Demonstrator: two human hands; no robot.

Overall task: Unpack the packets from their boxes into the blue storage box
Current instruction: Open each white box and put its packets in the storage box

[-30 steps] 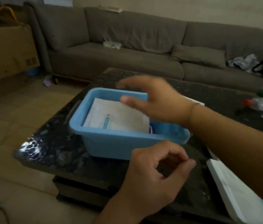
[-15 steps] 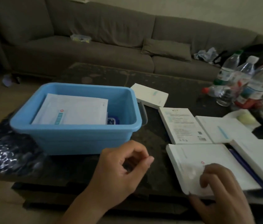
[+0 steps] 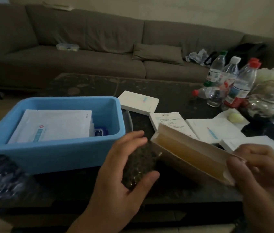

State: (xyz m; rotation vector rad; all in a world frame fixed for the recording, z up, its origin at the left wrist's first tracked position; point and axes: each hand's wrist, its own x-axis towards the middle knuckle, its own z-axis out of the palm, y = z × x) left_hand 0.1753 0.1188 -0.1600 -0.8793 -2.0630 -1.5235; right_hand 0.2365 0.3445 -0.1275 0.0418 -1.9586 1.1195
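The blue storage box stands on the left of the dark table, with white packets stacked flat inside it. My right hand grips the right end of a flat white box, lifted off the table and tilted so its open brown inside faces me. Just left of that box's near end, my left hand is spread, fingers and thumb apart and holding nothing. Several more white boxes lie flat on the table behind.
Plastic water bottles and a glass bowl crowd the table's right rear. A round pale object lies on a tissue. A grey sofa runs behind the table. The table's front edge is close below my hands.
My right hand has lifted the nearest white box off the table and tilted it up, open side showing. My left hand has uncurled and moved right toward the box's end.
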